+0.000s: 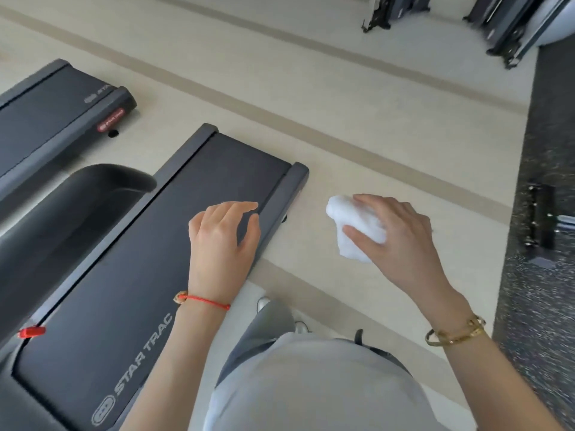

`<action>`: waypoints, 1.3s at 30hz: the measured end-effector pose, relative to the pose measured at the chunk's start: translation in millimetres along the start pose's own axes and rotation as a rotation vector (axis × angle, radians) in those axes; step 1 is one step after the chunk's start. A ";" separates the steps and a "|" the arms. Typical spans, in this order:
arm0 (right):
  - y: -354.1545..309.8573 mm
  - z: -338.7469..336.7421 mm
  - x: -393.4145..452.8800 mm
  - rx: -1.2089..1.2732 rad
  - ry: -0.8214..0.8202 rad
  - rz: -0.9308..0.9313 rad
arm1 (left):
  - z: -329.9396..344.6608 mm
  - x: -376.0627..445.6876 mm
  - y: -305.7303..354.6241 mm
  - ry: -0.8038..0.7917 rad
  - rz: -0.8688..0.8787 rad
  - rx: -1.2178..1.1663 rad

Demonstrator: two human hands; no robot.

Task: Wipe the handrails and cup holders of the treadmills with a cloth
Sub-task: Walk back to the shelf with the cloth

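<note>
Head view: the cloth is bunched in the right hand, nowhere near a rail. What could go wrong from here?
The white cloth, wadded in the right hand, may wipe with only a small patch. The left hand hovers empty over the treadmill belt, and the feet stand close beside the deck edge, a possible trip.

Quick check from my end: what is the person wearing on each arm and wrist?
Both forearms are bare, with no sleeves or gloves showing. The left hand has a thin red cord bracelet with a small knot or bead at the wrist. The right hand has a gold bangle at the wrist.
</note>
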State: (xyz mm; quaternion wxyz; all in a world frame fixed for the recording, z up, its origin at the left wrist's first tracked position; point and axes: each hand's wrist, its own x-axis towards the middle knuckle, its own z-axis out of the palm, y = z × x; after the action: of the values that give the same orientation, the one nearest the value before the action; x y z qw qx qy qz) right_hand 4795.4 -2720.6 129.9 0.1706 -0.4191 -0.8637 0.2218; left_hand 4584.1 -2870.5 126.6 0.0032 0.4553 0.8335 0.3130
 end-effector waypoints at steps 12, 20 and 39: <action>44.4 3.5 131.4 0.014 0.030 0.118 | 71.9 153.2 8.2 -0.058 0.086 -0.038; 72.3 -9.6 268.9 0.027 0.072 0.142 | 118.5 293.2 25.2 -0.046 0.124 -0.060; 196.1 -45.2 540.6 0.017 0.136 0.219 | 264.4 569.4 82.1 -0.090 0.227 -0.071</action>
State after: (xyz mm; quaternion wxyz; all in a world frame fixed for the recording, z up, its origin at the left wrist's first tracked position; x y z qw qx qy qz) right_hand 4625.0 -2169.6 123.6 0.2072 -0.5236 -0.7973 0.2174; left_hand 4389.7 -2268.1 116.3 0.0215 0.5599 0.7640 0.3200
